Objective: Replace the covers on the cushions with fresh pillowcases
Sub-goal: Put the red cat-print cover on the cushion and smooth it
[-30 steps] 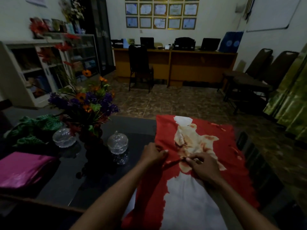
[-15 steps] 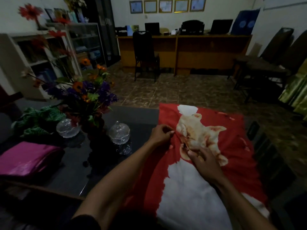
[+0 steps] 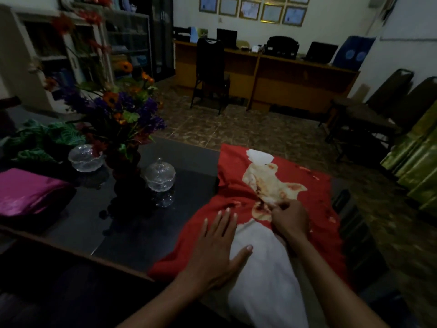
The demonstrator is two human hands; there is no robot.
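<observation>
A cushion in a red cover with a cream and white print lies on the dark table, reaching over its right end. My left hand lies flat on the near part of the cushion, fingers straight and spread. My right hand pinches the cover at the cream patch near its middle. A folded magenta pillowcase sits at the table's left end.
A vase of purple and orange flowers stands mid-table with two glass lidded bowls beside it. Green patterned fabric lies behind them. Across the tiled floor are a wooden desk, a black chair and chairs at right.
My left hand let go of the cover, drew back toward me and now lies flat on the cushion. My right hand keeps pinching the cover near the cream patch.
</observation>
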